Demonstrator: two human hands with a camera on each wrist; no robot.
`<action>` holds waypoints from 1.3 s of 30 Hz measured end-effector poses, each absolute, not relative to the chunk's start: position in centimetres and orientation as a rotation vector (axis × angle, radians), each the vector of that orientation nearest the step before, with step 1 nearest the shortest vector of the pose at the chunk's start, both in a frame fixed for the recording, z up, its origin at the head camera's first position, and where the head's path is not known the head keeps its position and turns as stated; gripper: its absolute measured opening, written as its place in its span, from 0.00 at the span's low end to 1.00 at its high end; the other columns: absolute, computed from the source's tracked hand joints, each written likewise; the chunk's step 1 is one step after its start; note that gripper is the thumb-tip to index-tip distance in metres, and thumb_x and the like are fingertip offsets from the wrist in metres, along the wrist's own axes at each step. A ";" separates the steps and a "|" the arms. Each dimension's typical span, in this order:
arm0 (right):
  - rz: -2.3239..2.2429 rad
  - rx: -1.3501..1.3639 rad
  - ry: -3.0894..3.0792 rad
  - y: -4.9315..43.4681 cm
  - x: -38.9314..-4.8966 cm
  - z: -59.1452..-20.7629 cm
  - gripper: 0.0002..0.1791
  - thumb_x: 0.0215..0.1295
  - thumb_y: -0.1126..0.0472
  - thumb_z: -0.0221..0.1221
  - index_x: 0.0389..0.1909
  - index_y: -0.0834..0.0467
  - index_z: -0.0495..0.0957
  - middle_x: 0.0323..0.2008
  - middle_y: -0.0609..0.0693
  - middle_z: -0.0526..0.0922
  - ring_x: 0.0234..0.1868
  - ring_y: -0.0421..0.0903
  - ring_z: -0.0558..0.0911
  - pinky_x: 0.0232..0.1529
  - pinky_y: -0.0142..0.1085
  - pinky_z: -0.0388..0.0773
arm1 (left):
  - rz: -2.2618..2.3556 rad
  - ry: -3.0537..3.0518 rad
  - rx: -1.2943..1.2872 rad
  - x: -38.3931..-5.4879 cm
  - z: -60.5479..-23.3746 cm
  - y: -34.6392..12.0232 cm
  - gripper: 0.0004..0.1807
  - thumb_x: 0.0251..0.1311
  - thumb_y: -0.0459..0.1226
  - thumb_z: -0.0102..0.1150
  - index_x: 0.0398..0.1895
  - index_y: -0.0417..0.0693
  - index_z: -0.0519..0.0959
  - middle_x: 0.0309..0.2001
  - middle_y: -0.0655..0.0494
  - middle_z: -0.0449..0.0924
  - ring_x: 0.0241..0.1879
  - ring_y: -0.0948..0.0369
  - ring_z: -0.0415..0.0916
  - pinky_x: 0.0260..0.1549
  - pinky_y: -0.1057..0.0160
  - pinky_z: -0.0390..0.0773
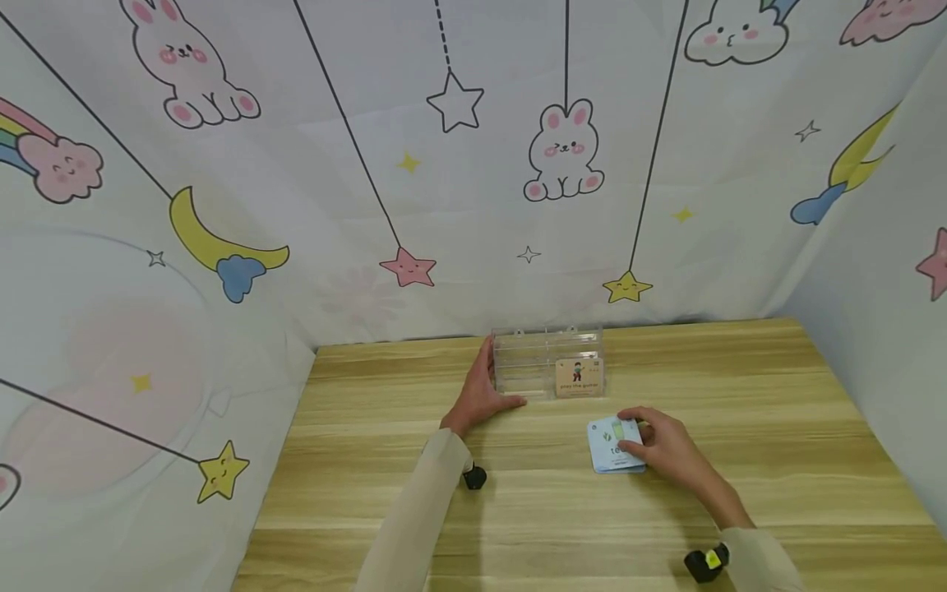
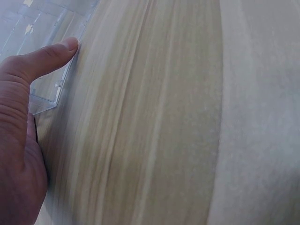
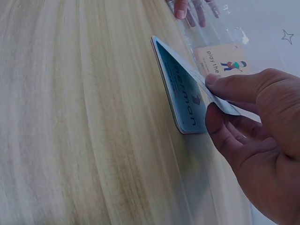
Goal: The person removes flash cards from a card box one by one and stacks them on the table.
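A clear plastic card rack [image 1: 521,374] with several compartments stands at the back of the table. My left hand [image 1: 481,396] grips its left end, the thumb along the front lower edge and the fingers at the side, partly hidden. A tan "play the guitar" card [image 1: 579,381] sits in the rack's lower right compartment. In front of the rack, my right hand [image 1: 669,448] pinches a light blue card [image 1: 612,436] between thumb and fingers. In the right wrist view that card is tilted up from a small stack of cards [image 3: 185,105], whose top one reads "herman" in the visible part.
The wooden table [image 1: 533,526] meets a white cloth backdrop [image 1: 473,205] printed with rabbits, stars and clouds just behind the rack. More of this cloth hangs along the left and right sides. Each wrist wears a small black camera [image 1: 475,477].
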State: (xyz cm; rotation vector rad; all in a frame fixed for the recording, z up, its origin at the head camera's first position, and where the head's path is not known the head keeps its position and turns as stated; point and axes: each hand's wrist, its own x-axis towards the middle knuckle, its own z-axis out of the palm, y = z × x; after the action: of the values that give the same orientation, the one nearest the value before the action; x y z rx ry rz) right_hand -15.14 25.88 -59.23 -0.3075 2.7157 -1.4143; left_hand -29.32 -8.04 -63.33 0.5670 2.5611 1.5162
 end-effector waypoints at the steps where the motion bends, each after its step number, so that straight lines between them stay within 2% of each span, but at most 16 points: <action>1: -1.382 -0.322 2.744 25.9 -15.2 -59.3 0.24 0.60 0.69 0.73 0.56 0.67 0.80 0.44 0.60 0.83 0.33 0.42 0.83 0.28 0.31 0.80 | 1.517 2.562 0.570 -29.4 -63.4 -8.0 0.76 0.44 0.41 0.87 0.85 0.56 0.36 0.83 0.50 0.44 0.80 0.58 0.49 0.75 0.62 0.58; 5: -1.272 -0.354 2.837 26.0 -15.2 -59.5 0.23 0.59 0.67 0.75 0.55 0.65 0.82 0.42 0.54 0.82 0.31 0.40 0.77 0.28 0.31 0.76 | 1.532 2.556 0.584 -29.5 -63.5 -8.1 0.76 0.43 0.41 0.87 0.85 0.52 0.36 0.83 0.49 0.44 0.80 0.57 0.49 0.75 0.62 0.58; 12: -1.198 -0.414 2.926 26.2 -15.2 -60.0 0.21 0.57 0.65 0.77 0.50 0.64 0.84 0.40 0.53 0.80 0.32 0.41 0.73 0.29 0.31 0.73 | 1.556 2.555 0.589 -29.6 -63.6 -8.0 0.76 0.42 0.40 0.88 0.85 0.48 0.38 0.83 0.48 0.45 0.79 0.56 0.51 0.74 0.62 0.59; 16: -1.167 -0.402 2.954 26.2 -15.1 -60.4 0.21 0.55 0.64 0.78 0.49 0.62 0.85 0.38 0.50 0.77 0.32 0.41 0.71 0.29 0.31 0.71 | 1.562 2.554 0.586 -29.7 -63.6 -8.0 0.76 0.42 0.40 0.88 0.85 0.48 0.38 0.83 0.48 0.46 0.79 0.57 0.51 0.74 0.63 0.59; 21: -1.159 -0.398 2.967 26.2 -15.0 -60.5 0.21 0.55 0.63 0.78 0.49 0.62 0.86 0.39 0.52 0.77 0.32 0.42 0.70 0.30 0.31 0.70 | 1.550 2.563 0.594 -29.7 -63.6 -8.0 0.76 0.42 0.40 0.88 0.85 0.51 0.38 0.83 0.47 0.46 0.79 0.55 0.51 0.74 0.61 0.60; 28: -1.138 -0.402 2.965 26.1 -14.9 -60.3 0.21 0.55 0.62 0.78 0.49 0.63 0.86 0.42 0.54 0.77 0.33 0.43 0.70 0.30 0.32 0.69 | 1.548 2.574 0.618 -29.6 -63.5 -8.0 0.75 0.42 0.39 0.88 0.85 0.46 0.38 0.83 0.44 0.46 0.79 0.51 0.52 0.74 0.56 0.61; 39: -1.101 -0.369 2.930 26.1 -14.7 -60.5 0.21 0.58 0.59 0.77 0.50 0.62 0.85 0.47 0.58 0.77 0.35 0.44 0.71 0.32 0.34 0.71 | 1.517 2.573 0.578 -29.2 -63.2 -8.0 0.76 0.44 0.40 0.87 0.85 0.49 0.37 0.83 0.47 0.44 0.80 0.54 0.50 0.75 0.58 0.59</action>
State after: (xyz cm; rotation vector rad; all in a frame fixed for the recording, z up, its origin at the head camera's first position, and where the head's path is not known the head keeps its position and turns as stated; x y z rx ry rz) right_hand -14.74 26.05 -60.46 -0.3692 2.9298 -1.1006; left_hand -29.19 -7.98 -63.20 0.5776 2.5728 1.5171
